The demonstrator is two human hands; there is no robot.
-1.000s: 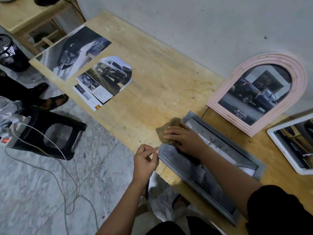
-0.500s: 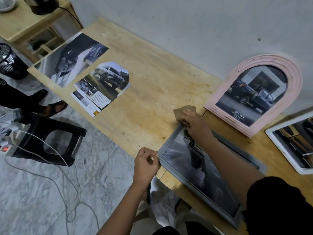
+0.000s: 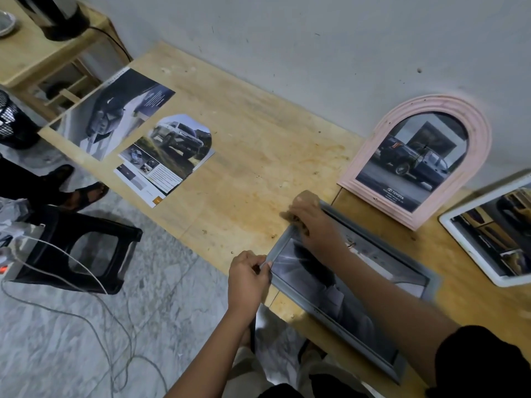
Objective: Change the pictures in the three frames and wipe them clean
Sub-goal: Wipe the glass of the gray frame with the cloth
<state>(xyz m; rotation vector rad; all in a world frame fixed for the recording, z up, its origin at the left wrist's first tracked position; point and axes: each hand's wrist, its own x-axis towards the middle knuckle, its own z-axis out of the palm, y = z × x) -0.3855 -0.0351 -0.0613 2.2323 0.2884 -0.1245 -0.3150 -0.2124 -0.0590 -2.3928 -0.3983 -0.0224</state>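
Observation:
A grey rectangular frame [image 3: 339, 308] with a dark car picture lies tilted up at the wooden table's [image 3: 253, 173] near edge. My left hand [image 3: 248, 275] pinches its near left corner. My right hand [image 3: 311, 222] grips a brown cloth [image 3: 290, 216] against the frame's top left corner. A pink arched frame [image 3: 477, 156] with a dark pickup picture leans on the wall. At the right edge lies a white frame [image 3: 471, 251] with a yellowish picture. Two loose car pictures, one large [image 3: 112, 113] and one arch-cut [image 3: 166, 156], lie at the table's left end.
A black plastic stool [image 3: 77, 248] stands on the marble floor left of the table, with white cables [image 3: 66, 282] trailing round it. Someone's sandalled foot [image 3: 86, 193] shows at the left. A small wooden side table [image 3: 43, 53] and a black mesh bin [image 3: 11, 122] stand at the far left.
My right hand with the cloth moved from the frame's left end up to its top left corner and stays there. The frame's left end has been lifted off the table.

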